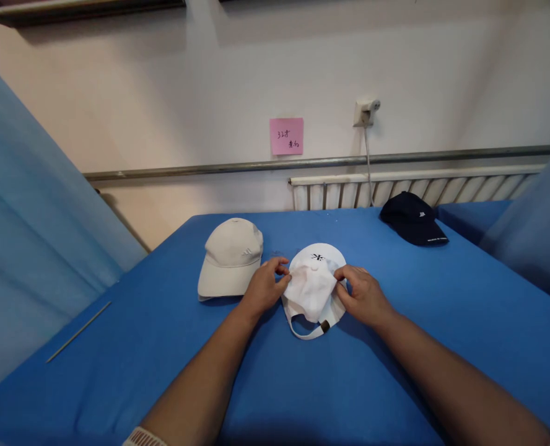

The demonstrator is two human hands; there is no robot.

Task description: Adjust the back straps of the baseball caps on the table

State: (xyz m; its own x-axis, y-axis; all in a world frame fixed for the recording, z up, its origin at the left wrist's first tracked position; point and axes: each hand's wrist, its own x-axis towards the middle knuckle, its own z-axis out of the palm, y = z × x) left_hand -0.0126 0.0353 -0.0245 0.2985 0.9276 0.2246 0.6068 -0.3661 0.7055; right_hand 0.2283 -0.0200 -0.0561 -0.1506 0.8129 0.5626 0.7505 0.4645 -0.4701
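Note:
A white baseball cap [309,291] with a black mark lies on the blue-covered table in front of me. Its crown looks pushed in, and the back strap with a dark buckle faces me. My left hand [268,285] pinches the cap's left edge between thumb and fingers. On the opposite edge, my right hand [361,294] grips the fabric in the same way. Just left of my left hand sits a beige baseball cap [232,257] with a small light logo, its brim pointing toward me.
A dark navy cap [409,217] rests at the table's back right. On the left of the blue sheet [163,347] lies a thin stick [78,331]. Behind are a metal rail [238,167], a radiator [340,193] and a plugged-in cord [368,161]. Blue curtains [33,204] hang at both sides.

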